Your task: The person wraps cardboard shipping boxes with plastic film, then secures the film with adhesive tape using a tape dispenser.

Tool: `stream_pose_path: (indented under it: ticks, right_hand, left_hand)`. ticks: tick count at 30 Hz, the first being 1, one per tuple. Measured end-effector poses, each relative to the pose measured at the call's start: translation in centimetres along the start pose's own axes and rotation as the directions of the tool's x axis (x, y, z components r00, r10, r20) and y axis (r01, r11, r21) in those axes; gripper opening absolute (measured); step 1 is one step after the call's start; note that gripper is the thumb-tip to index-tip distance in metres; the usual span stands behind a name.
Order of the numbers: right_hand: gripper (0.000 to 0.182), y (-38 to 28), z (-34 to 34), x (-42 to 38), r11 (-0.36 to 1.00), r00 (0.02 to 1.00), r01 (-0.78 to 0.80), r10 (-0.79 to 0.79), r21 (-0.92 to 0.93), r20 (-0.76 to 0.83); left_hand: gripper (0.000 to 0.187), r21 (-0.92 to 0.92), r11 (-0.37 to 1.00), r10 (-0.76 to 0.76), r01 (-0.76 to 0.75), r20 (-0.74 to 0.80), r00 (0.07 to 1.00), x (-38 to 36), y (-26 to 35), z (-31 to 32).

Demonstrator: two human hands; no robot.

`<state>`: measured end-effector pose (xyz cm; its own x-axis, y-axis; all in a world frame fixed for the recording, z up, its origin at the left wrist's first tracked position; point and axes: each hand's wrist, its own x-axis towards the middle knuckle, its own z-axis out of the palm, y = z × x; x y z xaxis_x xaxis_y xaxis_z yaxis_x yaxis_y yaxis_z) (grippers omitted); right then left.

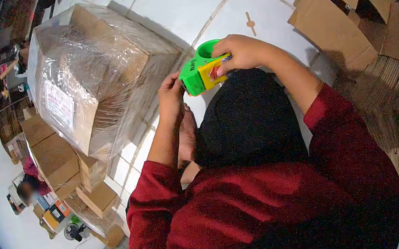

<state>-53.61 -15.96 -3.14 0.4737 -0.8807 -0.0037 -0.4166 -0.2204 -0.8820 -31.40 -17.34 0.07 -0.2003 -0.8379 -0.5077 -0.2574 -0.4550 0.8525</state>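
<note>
A green and yellow tape dispenser [194, 80] with dark lettering is held out in front of my knees. My right hand [242, 51] is closed around its rear part, beside the round green hub. At the front end, the fingers of my left hand [170, 94] pinch at the dispenser's edge; whether they hold a tape end is too small to tell. Just left of my left hand stands a large carton bundle [116, 75] wrapped in clear film, with a white printed label [59, 104] on its side.
Flattened, opened cardboard [336, 29] lies at the right, above a stack of corrugated sheets [396, 112]. More brown cartons [53, 152] stand at the left, with another person [29, 188] beyond them. A small fan [74, 232] is farther back. White floor tiles [177, 5] lie ahead.
</note>
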Motion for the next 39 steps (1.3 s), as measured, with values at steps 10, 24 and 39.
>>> stream_pose_path:
  ticks: [10,24,39]
  right_hand:
    - [0.032,-1.4,-1.8,-1.3,0.957,0.997,-0.041,0.059,0.287,-0.056]
    - [0.037,-7.1,-4.7,-5.5,0.986,0.893,-0.159,0.163,0.045,-0.420]
    - [0.040,-10.5,-3.7,-2.1,0.885,0.650,-0.462,0.296,-0.054,-0.700]
  left_hand:
    - [0.008,0.141,0.976,0.171,-0.166,-0.024,0.985,-0.3,4.0,0.9]
    - [0.006,0.057,0.948,0.319,-0.314,-0.147,0.936,-1.2,9.9,-1.0]
    - [0.005,0.754,0.204,0.797,-0.624,0.242,0.553,-5.6,12.1,6.2]
